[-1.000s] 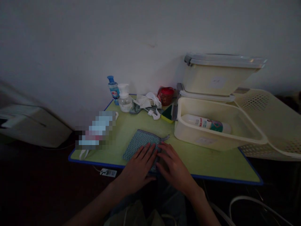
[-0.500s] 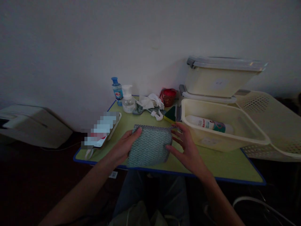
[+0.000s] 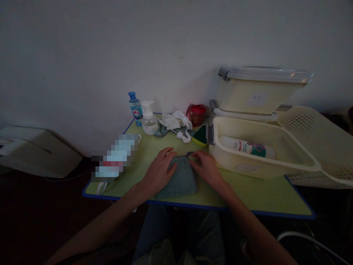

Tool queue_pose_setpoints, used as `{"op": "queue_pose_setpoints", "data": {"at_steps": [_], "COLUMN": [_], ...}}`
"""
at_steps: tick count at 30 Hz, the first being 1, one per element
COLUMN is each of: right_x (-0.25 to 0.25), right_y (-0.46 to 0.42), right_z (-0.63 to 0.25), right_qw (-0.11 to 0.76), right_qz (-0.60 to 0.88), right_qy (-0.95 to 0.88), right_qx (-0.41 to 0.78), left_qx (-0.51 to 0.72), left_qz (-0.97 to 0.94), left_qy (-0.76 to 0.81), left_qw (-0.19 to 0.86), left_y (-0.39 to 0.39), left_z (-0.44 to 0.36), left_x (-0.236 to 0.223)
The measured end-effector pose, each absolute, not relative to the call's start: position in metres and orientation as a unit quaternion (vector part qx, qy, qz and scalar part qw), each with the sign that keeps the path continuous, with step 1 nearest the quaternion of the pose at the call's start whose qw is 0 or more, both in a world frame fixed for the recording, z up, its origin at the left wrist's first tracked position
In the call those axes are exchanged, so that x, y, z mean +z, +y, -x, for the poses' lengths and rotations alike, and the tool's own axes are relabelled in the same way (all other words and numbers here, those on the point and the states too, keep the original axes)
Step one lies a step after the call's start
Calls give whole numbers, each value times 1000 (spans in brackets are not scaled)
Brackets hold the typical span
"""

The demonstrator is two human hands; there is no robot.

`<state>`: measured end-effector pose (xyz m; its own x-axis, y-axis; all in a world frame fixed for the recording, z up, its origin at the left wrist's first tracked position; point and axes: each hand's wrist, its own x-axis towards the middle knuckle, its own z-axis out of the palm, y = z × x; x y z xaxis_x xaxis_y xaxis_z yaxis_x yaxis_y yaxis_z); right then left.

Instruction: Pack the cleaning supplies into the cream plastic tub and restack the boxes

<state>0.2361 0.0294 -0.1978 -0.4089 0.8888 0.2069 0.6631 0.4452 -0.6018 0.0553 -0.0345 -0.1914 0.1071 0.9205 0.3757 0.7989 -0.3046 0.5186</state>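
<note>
**Cloth (image 3: 182, 180) between my two hands, its far corner at my right fingertips**

The cloth lies by the near edge of the desk (image 3: 256, 197), roughly midway along it, with my forearms coming in over that edge on both sides. From my right hand (image 3: 208, 167) it spreads leftward and toward me: its dark trim runs from a small loop (image 3: 188, 154) at the far end down to the near right corner, close to the blue border. My left hand (image 3: 158, 171) covers much of the opposite side, so I can't tell whether the cloth has a longer axis; what shows looks nearly square. The loop is nearer my right hand than my left.

My right thumb and forefinger come together around the loop, with a narrow dark gap between them; in this dim light I can't tell whether they pinch it or only touch. My left fingers are curved over the far edge of the cloth, the thumb apart from them and lying on the weave. Whether that hand grips a fold or just rests there, I can't tell either.

Just beyond my right hand stands the open bin (image 3: 230, 162), toward the right end of the desk, a bottle (image 3: 245, 147) lying inside it. A green and yellow sponge (image 3: 200, 135) sits by the bin's left side, farther from me than the loop.
</note>
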Motion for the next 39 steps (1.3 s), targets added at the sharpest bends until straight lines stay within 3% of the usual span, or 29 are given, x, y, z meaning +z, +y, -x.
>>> {"op": "queue_pose_setpoints", "data": {"at_steps": [7,12,19,28,39], "right_x": [-198,-205,-206,-209,-212], "right_y": [39,33,28,30,37], "right_z": [-225,-223,-219,-220,-218], "right_qw": [198,263,338,374,400], "right_qz": [493,478,453,452,483], "right_qy": [-813,-782,-778,-757,-674], "right_qx": [238,301,274,289,389], "left_qx": [309,352,403,398,384], "left_qz": [-748,-717,-655,-680,-710], "left_qy": [560,558,569,548,524], "left_qw": [176,226,292,280,271], "left_y": [16,18,14,13,14], "left_z": [-62,-62,-65,-64,-62], "left_x": [-209,-223,-214,-212,-213]}}
